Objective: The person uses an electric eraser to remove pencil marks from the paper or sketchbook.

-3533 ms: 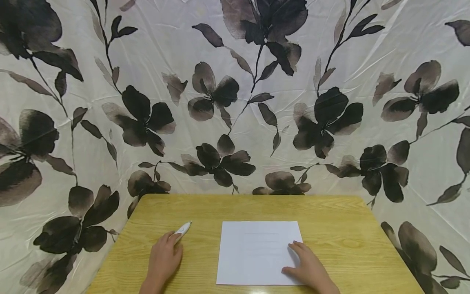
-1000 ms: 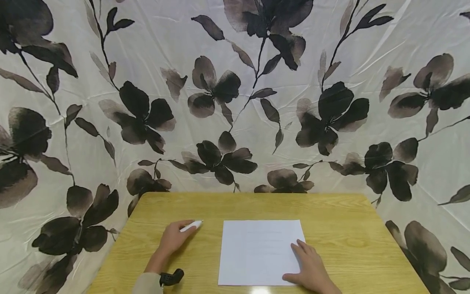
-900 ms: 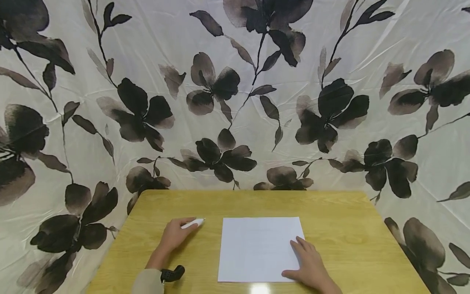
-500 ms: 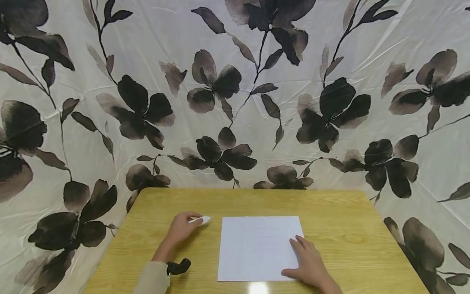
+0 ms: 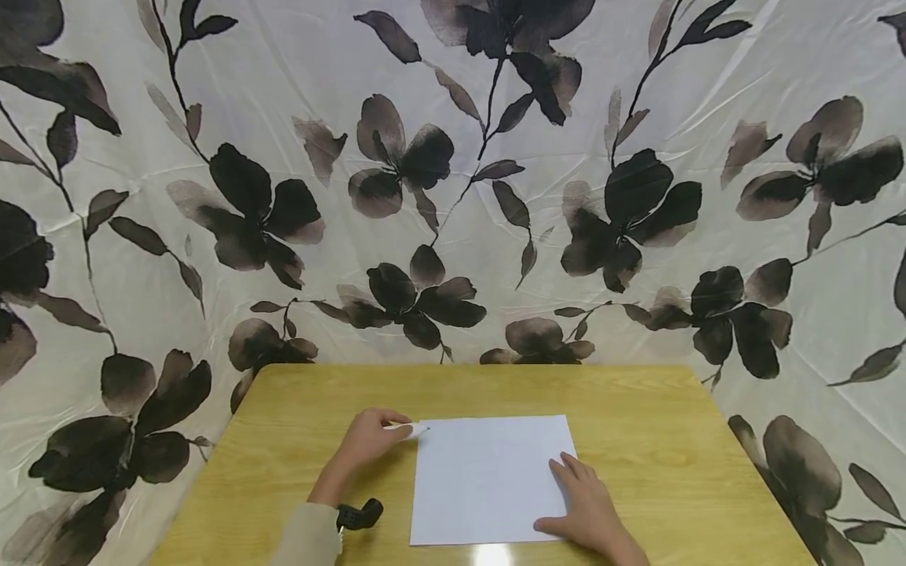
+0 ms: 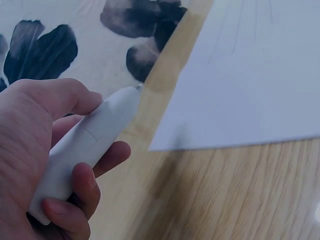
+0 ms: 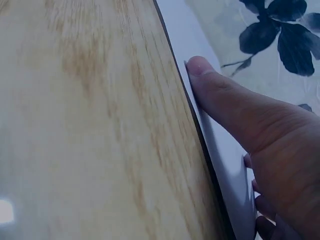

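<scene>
My left hand (image 5: 371, 438) grips a thick white correction pen (image 5: 419, 430) near the far left corner of a white sheet of paper (image 5: 488, 487). In the left wrist view, curled fingers and the thumb wrap the pen's white body (image 6: 87, 145), and its small metal tip points away from the hand. The tip is close to the paper's corner; whether it touches is unclear. My right hand (image 5: 589, 503) rests spread on the paper's right side. In the right wrist view, its thumb (image 7: 220, 87) lies along the paper's near edge. Faint lines show on the paper (image 6: 235, 105).
The paper lies on a yellow wood-grain table (image 5: 651, 440). Behind and beside the table hangs a white cloth (image 5: 453, 236) with dark flowers. A black strap device (image 5: 359, 515) sits on the left wrist, by a beige sleeve (image 5: 309, 534).
The left hand has lifted the correction pen from the left of the table and carried it right to the paper's corner. The right hand stays on the paper.
</scene>
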A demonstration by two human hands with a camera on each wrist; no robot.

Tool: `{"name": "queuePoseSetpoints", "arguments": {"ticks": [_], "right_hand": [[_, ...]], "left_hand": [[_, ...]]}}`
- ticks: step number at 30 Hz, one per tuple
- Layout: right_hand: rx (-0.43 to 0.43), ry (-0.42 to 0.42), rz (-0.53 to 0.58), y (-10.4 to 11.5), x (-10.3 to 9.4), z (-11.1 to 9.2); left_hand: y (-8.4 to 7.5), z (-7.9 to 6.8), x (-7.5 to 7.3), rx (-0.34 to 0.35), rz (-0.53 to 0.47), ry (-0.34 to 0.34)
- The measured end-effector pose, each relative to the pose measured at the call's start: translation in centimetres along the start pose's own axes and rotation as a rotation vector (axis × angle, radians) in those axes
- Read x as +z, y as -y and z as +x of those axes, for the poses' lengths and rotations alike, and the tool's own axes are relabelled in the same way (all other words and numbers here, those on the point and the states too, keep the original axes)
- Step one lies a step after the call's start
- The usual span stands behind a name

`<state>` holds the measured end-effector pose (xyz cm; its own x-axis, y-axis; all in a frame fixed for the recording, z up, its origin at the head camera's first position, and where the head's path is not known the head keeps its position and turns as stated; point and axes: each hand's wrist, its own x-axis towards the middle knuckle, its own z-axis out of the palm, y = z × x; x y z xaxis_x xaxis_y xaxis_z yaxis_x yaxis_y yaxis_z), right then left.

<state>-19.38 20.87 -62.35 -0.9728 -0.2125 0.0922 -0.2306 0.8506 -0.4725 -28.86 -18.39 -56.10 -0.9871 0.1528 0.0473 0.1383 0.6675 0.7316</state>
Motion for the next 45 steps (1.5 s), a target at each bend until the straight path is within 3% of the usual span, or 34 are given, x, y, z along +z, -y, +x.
{"name": "queuePoseSetpoints", "arguments": {"ticks": [12, 17, 22, 26, 39, 45], "right_hand": [[-0.007, -0.005, 0.014, 0.3, 0.5, -0.3], [0.011, 0.026, 0.027, 0.3, 0.4, -0.5], [-0.039, -0.027, 0.044, 0.3, 0.0, 0.3], [-0.056, -0.024, 0.041, 0.4, -0.3, 0.6], [0.010, 0.070, -0.010, 1.4, -1.0, 0.7], [0.017, 0.044, -0.022, 1.3, -0.8, 0.6]], "left_hand": [[-0.5, -0.2, 2.1, 0.043, -0.021, 0.039], [-0.9, -0.3, 2.9, 0.021, -0.057, 0.070], [-1.4, 0.4, 3.1, 0.040, -0.056, 0.034], [-1.3, 0.6, 3.5, 0.035, -0.055, 0.053], [-0.8, 0.5, 4.8, 0.039, -0.035, 0.091], [-1.4, 0.8, 5.1, 0.032, -0.038, 0.076]]}}
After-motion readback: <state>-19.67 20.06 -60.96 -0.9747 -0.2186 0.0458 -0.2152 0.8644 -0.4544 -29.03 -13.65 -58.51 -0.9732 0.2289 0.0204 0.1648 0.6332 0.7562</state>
